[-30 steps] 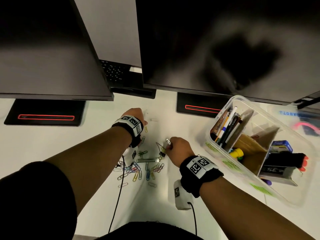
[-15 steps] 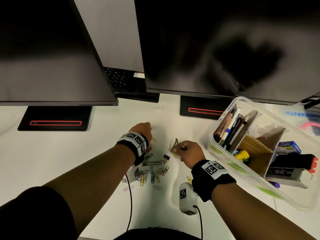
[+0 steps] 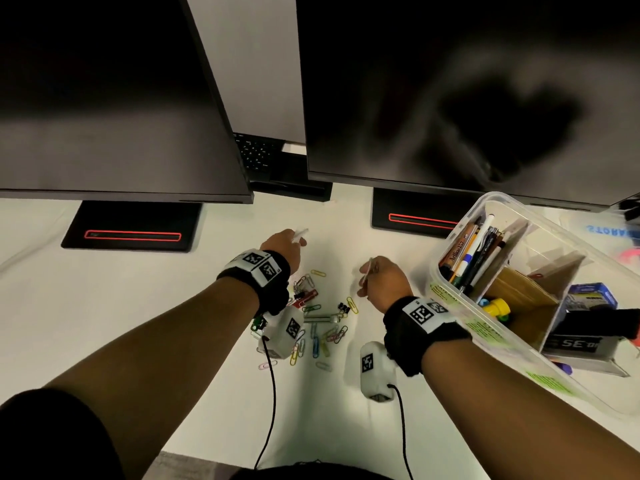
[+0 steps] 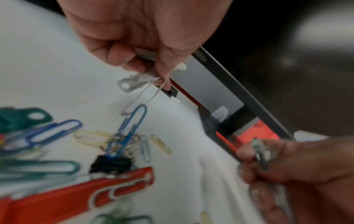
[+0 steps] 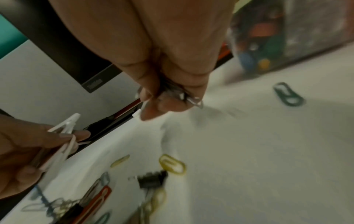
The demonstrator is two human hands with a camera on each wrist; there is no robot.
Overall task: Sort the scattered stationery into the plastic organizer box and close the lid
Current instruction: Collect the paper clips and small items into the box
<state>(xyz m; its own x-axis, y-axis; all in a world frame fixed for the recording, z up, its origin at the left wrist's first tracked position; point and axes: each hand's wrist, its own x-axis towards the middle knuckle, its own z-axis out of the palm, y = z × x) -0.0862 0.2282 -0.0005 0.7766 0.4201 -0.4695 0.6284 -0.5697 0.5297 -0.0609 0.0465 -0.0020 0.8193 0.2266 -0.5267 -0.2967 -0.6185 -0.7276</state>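
Coloured paper clips [image 3: 318,337] lie scattered on the white desk between my forearms, with a red clip [image 3: 306,297] and a black binder clip [image 3: 343,308] among them. My left hand [image 3: 298,237] is raised beyond the pile and pinches white plastic clips [image 4: 134,82] with a thin white loop hanging from them. My right hand [image 3: 367,271] hovers to the right of the pile, its fingers curled round silvery metal clips [image 5: 192,100]. The clear plastic organizer box [image 3: 446,299] stands open at the right with pens, a stapler and small boxes in its compartments.
Two dark monitors [image 3: 104,98] overhang the desk, their black bases [image 3: 131,230] with red stripes just beyond my hands. A black keyboard [image 3: 256,154] shows between them. Wrist camera cables [image 3: 270,403] trail toward me. The box lid is hard to make out.
Both hands have risen slightly off the clip pile and moved away from me, each keeping hold of its clips. The head view has shifted a little.
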